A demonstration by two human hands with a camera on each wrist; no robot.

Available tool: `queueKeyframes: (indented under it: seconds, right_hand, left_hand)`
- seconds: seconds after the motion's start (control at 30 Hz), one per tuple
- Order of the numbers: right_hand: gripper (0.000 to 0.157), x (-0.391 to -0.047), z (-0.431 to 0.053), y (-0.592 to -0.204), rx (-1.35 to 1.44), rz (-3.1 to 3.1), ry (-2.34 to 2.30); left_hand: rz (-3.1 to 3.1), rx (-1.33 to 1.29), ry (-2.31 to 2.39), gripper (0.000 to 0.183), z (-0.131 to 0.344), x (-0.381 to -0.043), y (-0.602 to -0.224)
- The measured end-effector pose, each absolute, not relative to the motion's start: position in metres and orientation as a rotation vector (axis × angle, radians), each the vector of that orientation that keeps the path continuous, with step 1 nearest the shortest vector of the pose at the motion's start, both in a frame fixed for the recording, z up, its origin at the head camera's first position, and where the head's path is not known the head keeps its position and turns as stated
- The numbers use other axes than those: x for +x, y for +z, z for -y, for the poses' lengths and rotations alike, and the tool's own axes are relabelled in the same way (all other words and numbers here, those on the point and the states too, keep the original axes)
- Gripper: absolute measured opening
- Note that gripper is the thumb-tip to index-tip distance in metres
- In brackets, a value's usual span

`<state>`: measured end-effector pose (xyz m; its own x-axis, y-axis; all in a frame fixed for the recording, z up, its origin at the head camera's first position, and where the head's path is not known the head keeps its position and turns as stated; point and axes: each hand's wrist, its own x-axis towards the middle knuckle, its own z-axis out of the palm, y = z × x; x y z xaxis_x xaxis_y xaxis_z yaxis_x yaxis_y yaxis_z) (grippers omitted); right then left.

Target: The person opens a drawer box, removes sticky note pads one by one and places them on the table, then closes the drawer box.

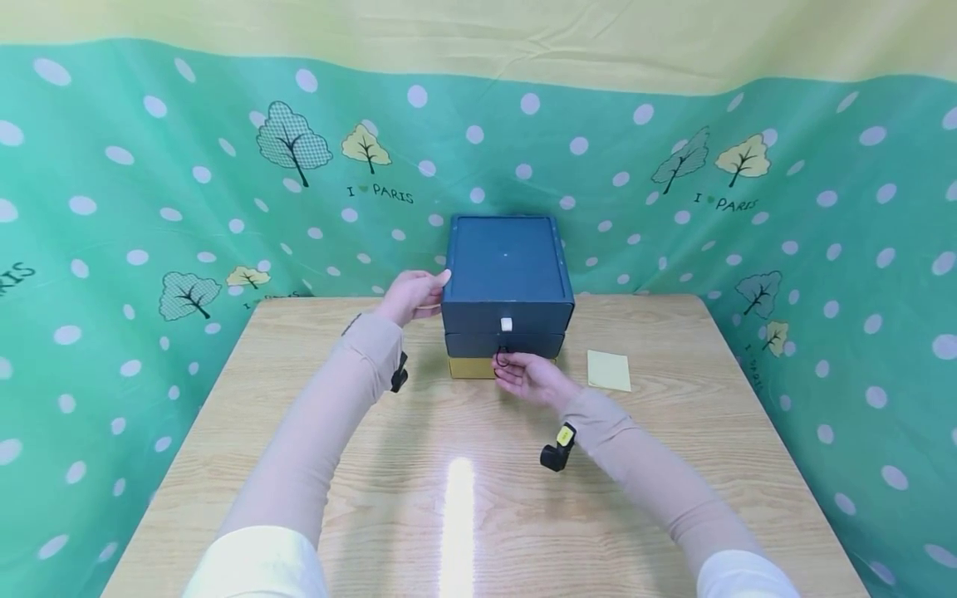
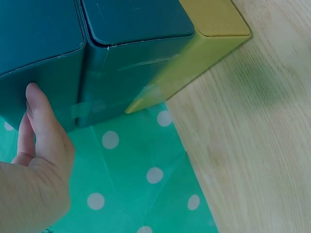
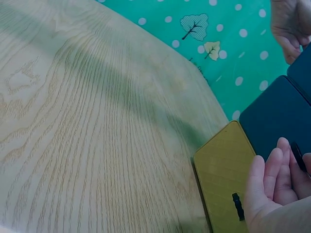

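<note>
Stack of three drawer boxes at the far middle of the wood-grain table (image 1: 314,332), near the curtain. Order, top down: upper dark blue box (image 1: 505,257), with a white knob (image 1: 506,325) on its front; middle dark blue box (image 1: 467,345) directly beneath; yellow box (image 1: 465,368) at the bottom, resting on the tabletop. A black tab (image 3: 238,207) shows on the yellow front in the right wrist view.

Left hand (image 1: 413,295) — touching the left side of the upper dark blue box. Thumb extended, its tip at the upper edge in the head view; the other fingers lie beneath it, nearly straight and close together, partly hidden.

Right hand (image 1: 532,378) — at the front of the stack, palm turned upward. Thumb and forefinger pinch the black pull loop (image 3: 299,156) of the middle dark blue box; remaining fingers sit side by side, slightly bent, in front of the yellow box. Exact contact of the thumb is partly cut off by the frame.

Pale yellow paper square (image 1: 609,370) flat on the tabletop, right of the stack and near the right hand. Green polka-dot curtain (image 1: 224,199) with printed trees surrounds the table.
</note>
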<state>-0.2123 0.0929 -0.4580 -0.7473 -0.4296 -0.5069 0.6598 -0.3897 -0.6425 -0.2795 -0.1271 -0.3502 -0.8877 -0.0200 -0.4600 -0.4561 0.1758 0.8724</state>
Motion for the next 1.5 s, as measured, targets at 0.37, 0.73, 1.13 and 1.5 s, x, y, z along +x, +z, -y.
queueKeyframes:
  seconds: [0.37, 0.73, 1.13, 1.5]
  right_hand:
    - [0.026, -0.209, -0.097, -0.456, 0.305, -1.16, -2.132]
    - [0.024, -0.2, -0.098, -0.451, 0.298, -1.236, -2.079]
    - [0.022, -0.196, -0.099, -0.452, 0.3, -1.274, -2.054]
    - [0.021, -0.193, -0.102, -0.453, 0.243, -1.278, -2.035]
  left_hand:
    - [-2.109, -0.439, 1.775, 0.026, 0.128, -0.279, -0.35]
    - [-2.111, -0.46, 1.776, 0.033, 0.127, -0.28, -0.35]
    - [-2.131, -0.46, 1.756, 0.043, 0.126, -0.279, -0.35]
    - [-2.13, -0.472, 1.744, 0.044, 0.126, -0.279, -0.351]
